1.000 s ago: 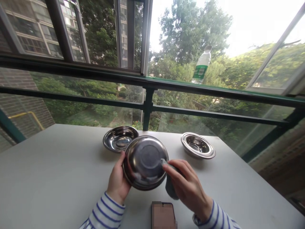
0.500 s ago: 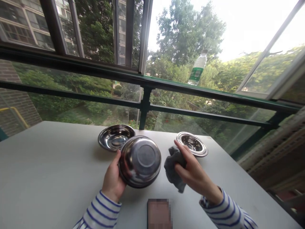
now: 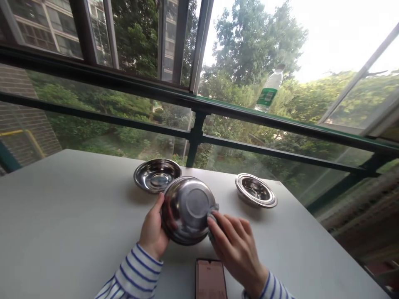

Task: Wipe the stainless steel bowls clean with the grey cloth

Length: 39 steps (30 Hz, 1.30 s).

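Note:
My left hand [image 3: 155, 229] grips a shiny metal bowl [image 3: 187, 211] by its left side, with the thumb on the outside. The bowl is tilted so its round underside faces me. My right hand [image 3: 234, 245] is closed on a grey cloth [image 3: 212, 232], mostly hidden under the fingers, and presses it against the right side of the bowl. Behind the held bowl, a wide metal bowl [image 3: 144, 178] stands upright on the table. A smaller wide-rimmed metal bowl [image 3: 270, 200] sits upright at the back right.
A phone [image 3: 210, 280] lies on the white table [image 3: 93, 216] close to me, below the held bowl. A plastic bottle with a green label [image 3: 267, 96] stands on the green railing [image 3: 243, 116] beyond the table's far edge. Windows and trees are behind.
My right hand has moved left, bringing the cloth from beside the bowl onto its right side. My left hand still holds the bowl. The whole view has shifted slightly.

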{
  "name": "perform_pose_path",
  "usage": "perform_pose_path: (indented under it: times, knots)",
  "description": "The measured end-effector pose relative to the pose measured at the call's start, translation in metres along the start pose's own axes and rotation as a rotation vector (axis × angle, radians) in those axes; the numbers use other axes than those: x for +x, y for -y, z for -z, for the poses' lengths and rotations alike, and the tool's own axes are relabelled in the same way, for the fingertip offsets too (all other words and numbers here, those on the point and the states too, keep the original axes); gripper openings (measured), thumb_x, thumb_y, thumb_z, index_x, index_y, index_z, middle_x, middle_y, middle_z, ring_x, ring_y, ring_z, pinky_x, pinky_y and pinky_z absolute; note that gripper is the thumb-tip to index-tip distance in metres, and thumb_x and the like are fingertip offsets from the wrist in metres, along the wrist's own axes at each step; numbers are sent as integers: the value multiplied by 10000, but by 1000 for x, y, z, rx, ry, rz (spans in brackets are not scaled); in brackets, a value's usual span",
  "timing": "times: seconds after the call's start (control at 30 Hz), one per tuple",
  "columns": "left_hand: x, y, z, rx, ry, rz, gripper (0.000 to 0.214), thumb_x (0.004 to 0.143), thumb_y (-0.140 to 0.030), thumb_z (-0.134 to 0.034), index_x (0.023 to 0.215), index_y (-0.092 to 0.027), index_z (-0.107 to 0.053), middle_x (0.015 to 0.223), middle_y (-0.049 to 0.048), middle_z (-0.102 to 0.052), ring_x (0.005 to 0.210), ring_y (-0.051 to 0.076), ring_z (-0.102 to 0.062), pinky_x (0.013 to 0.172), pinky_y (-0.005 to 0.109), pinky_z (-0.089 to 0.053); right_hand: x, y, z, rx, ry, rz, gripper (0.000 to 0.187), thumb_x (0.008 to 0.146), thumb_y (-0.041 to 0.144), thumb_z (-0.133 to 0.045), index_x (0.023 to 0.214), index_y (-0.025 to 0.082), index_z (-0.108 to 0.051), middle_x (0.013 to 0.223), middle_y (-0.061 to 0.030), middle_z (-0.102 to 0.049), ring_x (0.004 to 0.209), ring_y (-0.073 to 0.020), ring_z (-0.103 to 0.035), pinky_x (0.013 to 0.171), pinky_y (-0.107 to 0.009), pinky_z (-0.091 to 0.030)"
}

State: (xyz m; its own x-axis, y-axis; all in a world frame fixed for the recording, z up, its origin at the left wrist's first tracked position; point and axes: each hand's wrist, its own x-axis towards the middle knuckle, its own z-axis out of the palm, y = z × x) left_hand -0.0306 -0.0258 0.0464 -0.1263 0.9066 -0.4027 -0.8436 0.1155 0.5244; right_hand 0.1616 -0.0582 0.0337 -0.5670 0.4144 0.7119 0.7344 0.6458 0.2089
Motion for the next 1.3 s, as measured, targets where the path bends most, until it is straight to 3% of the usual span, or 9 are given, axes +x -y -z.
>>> perform_pose_path:
  times: [0.17, 0.3, 0.4, 0.6, 0.8, 1.1, 1.3]
  knots:
    - [-1, -1, -1, -6, -22, -19, 249, 854, -229, -498, 961, -89, -673, 892, 115, -730, 889, 240, -670, 813, 358, -529, -8, 8, -9, 175, 77, 41, 495, 790, 103, -485, 1281, 126, -423, 1200, -138, -590, 1130, -273, -507, 977, -490, -308]
    - [-2, 0, 0, -9, -75, -8, 245, 848, -241, -509, 965, -98, -670, 917, 106, -728, 848, 240, -678, 792, 374, -539, -13, 5, -15, 275, 128, 47, 557, 784, 81, -440, 1333, 80, -343, 1290, -189, -503, 1236, -291, -415, 934, -467, -408]
    - [-4, 2, -1, -19, -76, 13, 243, 842, -234, -518, 973, -97, -671, 927, 109, -727, 862, 241, -676, 799, 366, -536, -11, 3, -14, 360, 77, 16, 575, 788, 7, -388, 1348, 104, -303, 1269, -182, -524, 1237, -256, -427, 902, -429, -462]
    - [-9, 2, -4, -16, -53, -12, 253, 841, -230, -524, 1005, -100, -667, 979, 108, -717, 916, 232, -662, 807, 326, -533, 6, 1, -7, 317, 86, 85, 415, 829, 45, -467, 1238, 112, -467, 1182, -180, -585, 1150, -251, -514, 916, -417, -462]
    - [-8, 3, 0, -17, -74, -25, 238, 826, -245, -552, 970, -93, -667, 965, 114, -716, 850, 219, -677, 760, 309, -547, 18, 9, -13, 288, 23, 156, 305, 831, 70, -477, 1120, 127, -553, 1160, -173, -596, 1106, -263, -534, 860, -429, -477]
    - [-7, 5, 3, -9, -130, -32, 268, 827, -262, -559, 1027, -107, -646, 962, 112, -713, 823, 221, -681, 730, 317, -555, 14, -1, -19, 253, 131, 68, 326, 832, 98, -488, 1151, 79, -554, 1156, -193, -587, 1003, -260, -559, 766, -389, -514]
    - [-9, 5, 3, -13, -140, -22, 240, 823, -241, -564, 1006, -111, -652, 941, 89, -719, 818, 202, -680, 757, 307, -550, 17, 10, -13, 303, 93, 204, 266, 883, 139, -436, 1093, 117, -597, 1144, -127, -622, 1022, -257, -542, 745, -369, -505]
